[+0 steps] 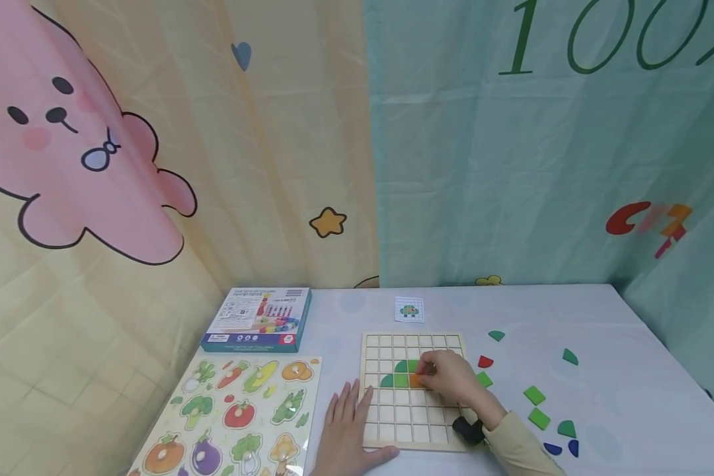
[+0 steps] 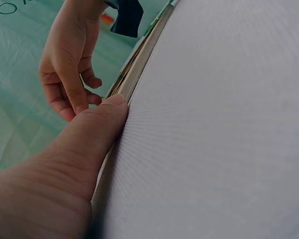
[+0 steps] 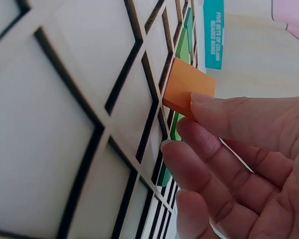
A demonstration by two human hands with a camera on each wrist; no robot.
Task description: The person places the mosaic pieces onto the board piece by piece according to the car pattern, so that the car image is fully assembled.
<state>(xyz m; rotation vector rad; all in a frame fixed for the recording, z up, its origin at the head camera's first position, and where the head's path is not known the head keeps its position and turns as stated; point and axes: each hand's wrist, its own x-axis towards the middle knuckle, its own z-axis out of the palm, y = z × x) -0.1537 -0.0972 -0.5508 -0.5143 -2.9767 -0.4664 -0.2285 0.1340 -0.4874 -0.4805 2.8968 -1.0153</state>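
My right hand (image 1: pixel 452 375) is over the wooden grid board (image 1: pixel 395 416). Its thumb and fingers pinch an orange square tile (image 3: pixel 187 88), tilted, with one edge right at the grid. Green square tiles (image 1: pixel 401 380) and green quarter-round tiles (image 1: pixel 387 381) lie in cells just left of the orange one. Along the board's left side rests my left hand (image 1: pixel 346 433), fingers spread and straight. In the left wrist view, the thumb (image 2: pixel 97 124) of that hand touches the board's edge, and the other hand (image 2: pixel 72 55) appears beyond it.
A small card (image 1: pixel 409 309) with a coloured picture lies behind the board. Loose tiles are scattered at right: green squares (image 1: pixel 534 395), green quarter-rounds (image 1: pixel 566 428), a red piece (image 1: pixel 484 361), blue pieces (image 1: pixel 553 449). At left are a vegetable-picture sheet (image 1: pixel 262 410) and a box (image 1: pixel 256 318).
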